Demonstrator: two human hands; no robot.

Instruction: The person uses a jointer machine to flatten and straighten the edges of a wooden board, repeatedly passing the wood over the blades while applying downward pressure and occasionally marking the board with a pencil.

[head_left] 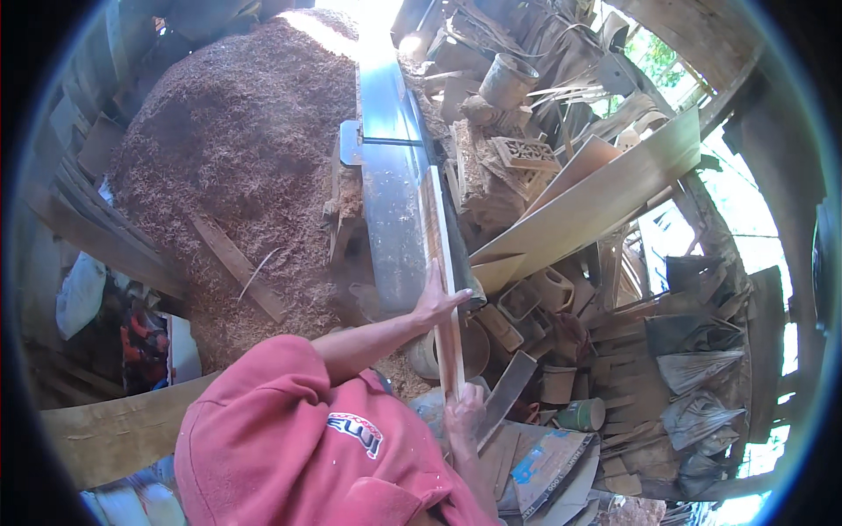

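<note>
A long narrow wooden board (448,337) stands on edge along the metal bed of a jointer planer (392,237), close to its right-hand side. My left hand (436,304) grips the board partway along, its fingers pointing up the face and the thumb across the top edge. At the near end, my right hand (465,410) is closed around the board; part of its fingers is hidden. A dark gap crosses the planer bed farther ahead, beside a small metal plate (351,143).
A large heap of wood shavings (237,149) rises left of the planer, with a loose plank (237,267) on it. To the right, a wide pale sheet (605,197) slants over offcuts, a carved openwork piece (524,153) and a cylindrical can (509,79). Flattened cardboard (548,469) lies near my right arm.
</note>
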